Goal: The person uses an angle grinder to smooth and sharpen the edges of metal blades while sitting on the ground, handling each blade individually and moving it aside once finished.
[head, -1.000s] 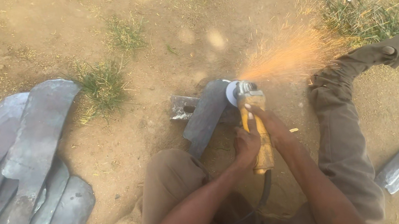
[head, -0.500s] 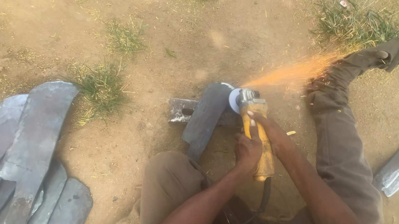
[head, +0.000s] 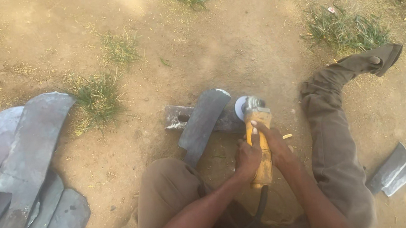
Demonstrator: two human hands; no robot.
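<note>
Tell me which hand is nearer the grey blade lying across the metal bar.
Left. The left hand grips the yellow grinder on the side next to the grey blade. The right hand holds the grinder's far side, away from the blade.

There is a single view, from a camera worn on the person's head. It looks steeply down and forward over the person's own forearms and legs onto bare dirt ground [head: 254, 24]. It sits close: the left hand [head: 247, 158] and right hand [head: 273, 146] fall just below the middle of the frame (arm's reach, no farther). The ground fills the picture to every edge, with no horizon. With one camera only, no part of the scene is shared with another view.
</note>
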